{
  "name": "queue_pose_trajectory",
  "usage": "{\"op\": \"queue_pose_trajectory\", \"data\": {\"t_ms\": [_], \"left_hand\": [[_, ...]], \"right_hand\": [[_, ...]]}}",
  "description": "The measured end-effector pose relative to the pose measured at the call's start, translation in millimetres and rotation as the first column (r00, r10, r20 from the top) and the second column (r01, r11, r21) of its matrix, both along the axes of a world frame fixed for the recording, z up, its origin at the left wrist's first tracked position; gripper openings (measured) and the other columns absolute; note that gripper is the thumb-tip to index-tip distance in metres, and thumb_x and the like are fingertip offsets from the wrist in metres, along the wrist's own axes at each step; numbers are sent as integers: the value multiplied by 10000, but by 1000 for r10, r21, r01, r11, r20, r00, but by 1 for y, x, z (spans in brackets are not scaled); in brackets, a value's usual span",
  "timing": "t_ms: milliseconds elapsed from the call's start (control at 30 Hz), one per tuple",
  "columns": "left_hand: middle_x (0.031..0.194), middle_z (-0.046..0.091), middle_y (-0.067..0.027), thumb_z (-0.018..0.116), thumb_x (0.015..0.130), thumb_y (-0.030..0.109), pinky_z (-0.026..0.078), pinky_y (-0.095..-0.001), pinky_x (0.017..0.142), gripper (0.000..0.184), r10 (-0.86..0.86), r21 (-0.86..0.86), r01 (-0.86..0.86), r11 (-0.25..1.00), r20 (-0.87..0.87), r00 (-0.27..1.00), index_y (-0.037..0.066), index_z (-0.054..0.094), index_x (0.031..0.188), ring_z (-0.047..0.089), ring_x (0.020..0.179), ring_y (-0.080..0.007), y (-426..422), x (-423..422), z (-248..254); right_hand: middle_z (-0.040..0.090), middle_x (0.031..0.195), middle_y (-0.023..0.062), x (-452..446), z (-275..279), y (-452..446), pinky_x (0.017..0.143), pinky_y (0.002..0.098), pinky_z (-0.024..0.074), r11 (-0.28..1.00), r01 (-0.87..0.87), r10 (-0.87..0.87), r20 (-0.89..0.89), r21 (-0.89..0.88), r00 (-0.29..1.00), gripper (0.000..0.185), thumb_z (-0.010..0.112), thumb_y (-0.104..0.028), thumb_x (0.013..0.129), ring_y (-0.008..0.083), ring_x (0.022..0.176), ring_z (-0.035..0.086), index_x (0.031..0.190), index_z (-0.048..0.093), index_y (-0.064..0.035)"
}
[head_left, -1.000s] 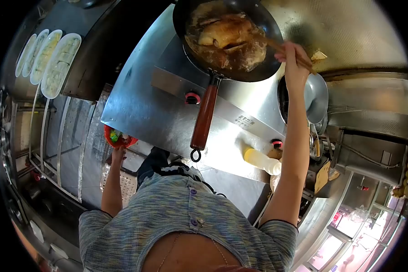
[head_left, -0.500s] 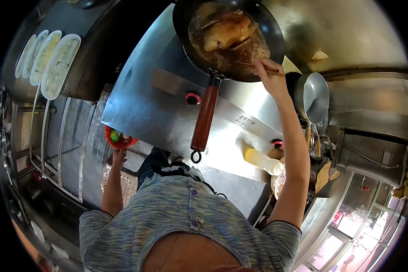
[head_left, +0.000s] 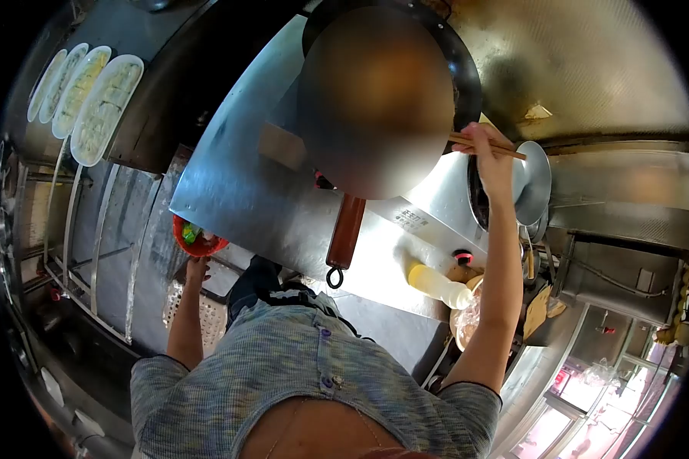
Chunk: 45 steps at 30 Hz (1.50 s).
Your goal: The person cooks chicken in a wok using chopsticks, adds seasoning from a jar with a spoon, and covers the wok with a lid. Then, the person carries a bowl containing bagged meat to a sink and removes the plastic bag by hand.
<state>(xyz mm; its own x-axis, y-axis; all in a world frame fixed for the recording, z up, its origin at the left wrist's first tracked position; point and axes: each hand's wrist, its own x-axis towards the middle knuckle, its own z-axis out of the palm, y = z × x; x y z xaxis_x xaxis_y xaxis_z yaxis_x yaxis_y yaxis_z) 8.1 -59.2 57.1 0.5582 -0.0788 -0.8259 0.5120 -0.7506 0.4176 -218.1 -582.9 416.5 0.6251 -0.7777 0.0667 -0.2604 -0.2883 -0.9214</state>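
Observation:
My right hand [head_left: 488, 153] grips a pair of wooden chopsticks [head_left: 513, 153] at the right edge of the dark wok [head_left: 467, 84]. A round blurred patch covers most of the wok, so its contents are hidden. Its reddish-brown handle [head_left: 346, 237] points toward my body. Low on the left, my left hand [head_left: 197, 268] is closed on the near rim of a red basket [head_left: 208, 248], which has something bright green inside.
A steel stove top [head_left: 230, 168] spreads under the wok. Several long white plates of food [head_left: 107, 111] stand far left. A grey pan [head_left: 534, 187] is at right. A yellow-and-white bottle [head_left: 440, 287] lies near the stove's front, by a plastic-covered bowl [head_left: 465, 321].
My right hand has moved right and slightly down, with the chopsticks drawn back toward the wok's rim. The wok's contents showed before; a blur covers them now. My left hand stays at the basket.

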Motion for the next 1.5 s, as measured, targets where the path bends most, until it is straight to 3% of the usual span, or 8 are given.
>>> {"op": "queue_pose_trajectory", "data": {"t_ms": [433, 667, 800, 900, 1067, 1200, 1367, 1500], "left_hand": [[775, 540, -13, 476, 850, 366, 431, -279, 491, 314, 24, 8, -24, 1000, -29, 999, 63, 553, 881, 483, 617, -115, 4, 6, -11], [778, 548, -14, 469, 855, 396, 443, -274, 477, 334, -19, -18, 19, 1000, -27, 999, 84, 552, 940, 477, 588, -106, 8, 9, -12], [726, 544, -29, 462, 863, 386, 452, -267, 484, 330, -7, 16, 7, 1000, -28, 1000, 80, 569, 925, 482, 586, -112, 10, 12, -19], [687, 534, -33, 450, 872, 349, 450, -256, 487, 304, -26, 37, 27, 999, -29, 999, 73, 576, 900, 488, 592, -112, 4, 13, -14], [699, 531, -29, 457, 859, 317, 444, -265, 484, 277, -20, -16, 19, 1000, -47, 999, 63, 567, 874, 486, 595, -111, -4, 20, -17], [732, 535, -25, 460, 847, 328, 435, -273, 484, 288, -22, -50, 21, 999, -23, 1000, 59, 556, 883, 482, 601, -113, -10, 20, -16], [772, 540, -20, 467, 839, 325, 427, -276, 475, 287, -54, -146, 52, 988, -13, 998, 65, 543, 932, 486, 609, -116, -6, 32, -34], [799, 548, -25, 466, 839, 308, 431, -284, 465, 275, -42, -100, 35, 994, -60, 997, 68, 542, 948, 488, 608, -117, -8, 31, -27]], "right_hand": [[595, 850, 65, 59, -17, -43, 647, 228, 467, 869, 189, -106, 200, -458, 974, 150, 541, -114, 838, 114, 752, 562, 908, 585, 10], [591, 893, 160, 73, -49, -19, 690, 272, 469, 480, -151, 134, -98, -864, 986, 143, 620, -39, 762, 247, 789, 595, 886, 585, 23], [594, 903, 169, 66, -45, 8, 666, 284, 488, 398, -332, 231, -257, -855, 938, 191, 640, 11, 715, 287, 785, 599, 897, 586, 29], [593, 932, 167, 72, -38, -7, 615, 312, 516, 393, -257, 148, -215, -883, 965, 170, 649, -54, 719, 281, 756, 611, 875, 605, -2], [594, 932, 168, 68, -42, 6, 687, 301, 513, 315, -400, 231, -339, -861, 912, 174, 638, 8, 711, 299, 819, 607, 876, 592, 35], [591, 969, 177, 75, -37, 2, 685, 313, 518, 538, -254, 122, -223, -804, 967, 145, 629, 2, 721, 288, 828, 609, 855, 590, 41], [601, 929, 163, 69, -38, 12, 644, 303, 524, 297, -420, 203, -373, -858, 905, 149, 632, 5, 711, 272, 802, 615, 856, 601, 23], [600, 907, 155, 65, -28, 5, 554, 272, 504, 379, -267, 115, -241, -886, 964, 182, 610, 31, 724, 247, 695, 607, 904, 588, 19]]}}
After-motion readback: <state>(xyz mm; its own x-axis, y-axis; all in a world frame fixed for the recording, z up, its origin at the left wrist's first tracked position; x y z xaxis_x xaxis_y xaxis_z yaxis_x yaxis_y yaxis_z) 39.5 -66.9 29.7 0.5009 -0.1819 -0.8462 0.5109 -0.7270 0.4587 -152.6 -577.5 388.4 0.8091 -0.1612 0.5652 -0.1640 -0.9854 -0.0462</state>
